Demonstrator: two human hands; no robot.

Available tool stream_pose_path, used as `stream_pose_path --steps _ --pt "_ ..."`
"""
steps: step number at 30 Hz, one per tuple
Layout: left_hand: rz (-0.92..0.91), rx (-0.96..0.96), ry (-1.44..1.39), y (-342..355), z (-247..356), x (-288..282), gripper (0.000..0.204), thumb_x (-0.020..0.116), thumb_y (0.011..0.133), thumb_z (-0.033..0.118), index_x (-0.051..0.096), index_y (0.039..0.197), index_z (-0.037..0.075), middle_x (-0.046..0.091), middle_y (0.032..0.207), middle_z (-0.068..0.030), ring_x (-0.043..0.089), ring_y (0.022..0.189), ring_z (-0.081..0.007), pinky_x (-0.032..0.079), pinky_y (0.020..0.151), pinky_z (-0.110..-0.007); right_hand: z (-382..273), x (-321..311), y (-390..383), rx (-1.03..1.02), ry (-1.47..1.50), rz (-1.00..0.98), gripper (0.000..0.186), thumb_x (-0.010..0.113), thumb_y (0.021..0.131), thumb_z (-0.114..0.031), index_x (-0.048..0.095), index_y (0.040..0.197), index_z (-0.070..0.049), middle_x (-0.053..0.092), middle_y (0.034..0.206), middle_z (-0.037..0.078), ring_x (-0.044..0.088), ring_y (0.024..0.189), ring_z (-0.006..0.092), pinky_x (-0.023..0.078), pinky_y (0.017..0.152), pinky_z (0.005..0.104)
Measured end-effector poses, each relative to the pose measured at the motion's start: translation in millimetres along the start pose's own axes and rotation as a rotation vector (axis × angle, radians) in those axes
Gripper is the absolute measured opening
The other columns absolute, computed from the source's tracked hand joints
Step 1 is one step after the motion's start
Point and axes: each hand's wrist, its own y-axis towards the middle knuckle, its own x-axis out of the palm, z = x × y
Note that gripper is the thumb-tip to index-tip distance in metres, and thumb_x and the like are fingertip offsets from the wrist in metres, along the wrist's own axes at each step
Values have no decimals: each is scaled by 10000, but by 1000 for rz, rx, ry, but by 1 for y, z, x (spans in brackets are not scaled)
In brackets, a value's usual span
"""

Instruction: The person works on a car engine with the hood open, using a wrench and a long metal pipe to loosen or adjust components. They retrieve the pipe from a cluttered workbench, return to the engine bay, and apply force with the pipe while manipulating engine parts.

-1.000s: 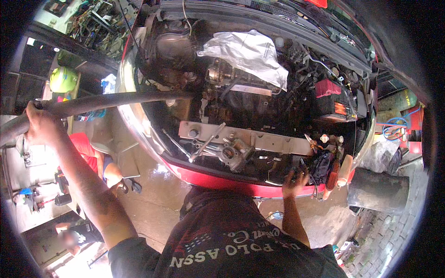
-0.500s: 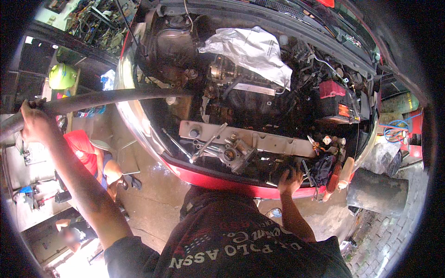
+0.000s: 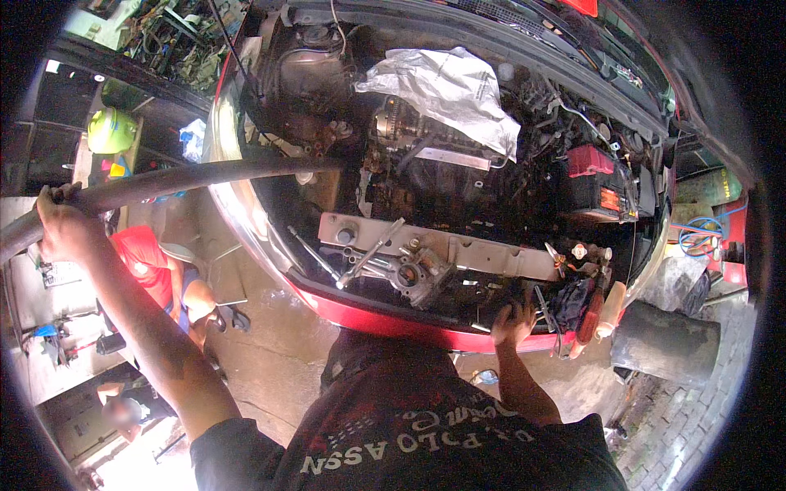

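Note:
My left hand (image 3: 64,221) is wrapped round a long dark pipe (image 3: 205,170), whose far end reaches into the engine bay (image 3: 327,168) of a red car. What that end fits onto is hidden. My right hand (image 3: 513,325) leans on the car's front edge (image 3: 393,331), fingers apart and holding nothing that I can see. Just left of it a throttle body (image 3: 413,274) lies on the front panel, beside ratchet-like metal tools (image 3: 368,252). To its right are a dark cloth (image 3: 568,301) and an orange-handled tool (image 3: 588,327).
A white sheet (image 3: 450,82) covers part of the engine (image 3: 399,119). The battery (image 3: 596,192) sits at the bay's right. A person in a red shirt (image 3: 146,262) sits at the left, another person (image 3: 131,405) below. A dark cylinder (image 3: 667,340) lies on the ground at the right.
The view has shifted very slightly. My left hand still grips the pipe, which has hardly moved; my right hand stays at the car's front edge.

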Motion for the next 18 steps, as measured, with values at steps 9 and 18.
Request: stream_pose_path --steps 9,18 --pt "-32 288 447 -1 5 -24 270 625 859 50 685 1120 23 725 970 -150 720 818 -211 587 724 -327 4 5 -5 -64 21 87 274 622 748 -244 683 901 -25 625 1235 174 511 1197 413 366 1017 549" --pt "-85 285 358 23 -67 -39 229 686 858 267 735 997 92 739 1010 -47 709 810 -196 559 680 -353 -4 -5 3 -20 -31 -30 236 587 785 -215 666 905 -27 582 1368 127 508 1206 413 363 1030 524"
